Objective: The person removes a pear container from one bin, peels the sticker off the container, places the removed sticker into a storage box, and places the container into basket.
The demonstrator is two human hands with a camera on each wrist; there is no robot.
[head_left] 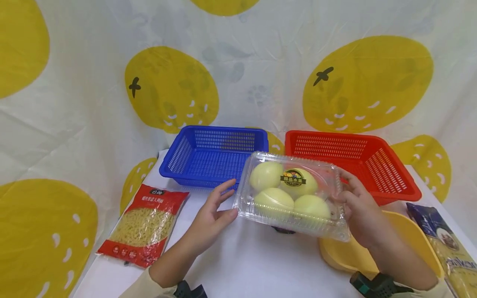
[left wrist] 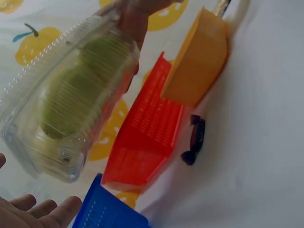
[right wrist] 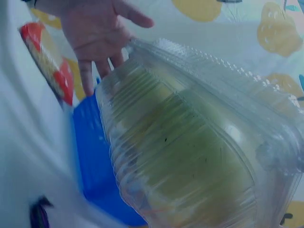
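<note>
A clear plastic clamshell box (head_left: pixel 244 194) is held up over the table, tilted, with several round pale green fruits (head_left: pixel 273 200) inside and a dark label (head_left: pixel 293 178) on its lid. My right hand (head_left: pixel 363 209) grips the box by its right end. On the other side, my left hand (head_left: pixel 213 221) is spread, its fingertips close to the box's left edge. The left wrist view has those straight fingers (left wrist: pixel 61 213) apart from the box. A small dark wrapped piece (left wrist: pixel 197 140), twisted at both ends like a candy, lies on the table beneath.
Behind the box stand a blue basket (head_left: pixel 214 163) and a red basket (head_left: pixel 391 169). A red bag of pasta (head_left: pixel 143 223) lies at the left. To the right are an orange-yellow basin (head_left: pixel 410 236) and a dark blue and yellow packet (head_left: pixel 443 244). A patterned curtain (head_left: pixel 261 74) hangs behind.
</note>
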